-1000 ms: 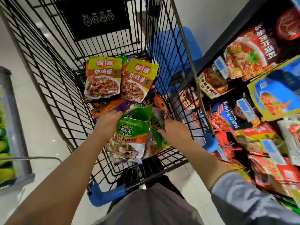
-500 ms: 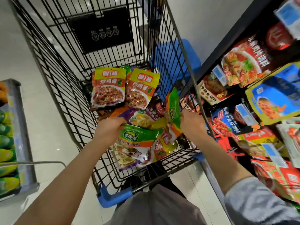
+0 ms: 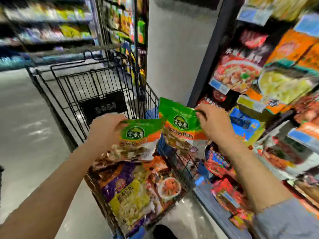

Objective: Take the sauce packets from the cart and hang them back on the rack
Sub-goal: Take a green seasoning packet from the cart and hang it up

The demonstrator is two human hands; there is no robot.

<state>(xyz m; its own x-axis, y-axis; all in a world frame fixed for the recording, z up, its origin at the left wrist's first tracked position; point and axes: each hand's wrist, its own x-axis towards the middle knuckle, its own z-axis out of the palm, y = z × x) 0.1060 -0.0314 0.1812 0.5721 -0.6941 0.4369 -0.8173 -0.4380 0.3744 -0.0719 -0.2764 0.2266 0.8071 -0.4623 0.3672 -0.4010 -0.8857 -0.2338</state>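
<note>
View heavily blurred; camera has swung up since half a second ago, so I now see the aisle shelves [image 3: 48,26] ahead as well as the cart [image 3: 96,80].

Left hand [image 3: 105,133]: fingers curled round the top edge of a green-topped sauce packet [image 3: 136,138]. Half a second ago this hand and packet were low inside the cart; now they are raised above the pile, roughly level with the cart rim. More packets seem to hang beneath in the same grip, but blur stops me counting.

Right hand [image 3: 214,125]: pinches the top right corner of a second green packet [image 3: 181,125], held upright. Earlier it was tilted, just clearing the cart's right side; now it is higher and nearer the rack [image 3: 259,69] on the right. I cannot tell whether it touches any hook. The two green packets overlap slightly at their near edges.

Still in the cart: a purple-and-yellow packet [image 3: 124,192] and a reddish packet [image 3: 169,185], lying flat on the bottom. The two yellow-topped packets seen earlier at the far end are out of view behind the raised hands.

Rack is filled with hanging packets in red, orange and blue; labels unreadable. A grey sleeve [image 3: 284,221] shows on the right forearm.
</note>
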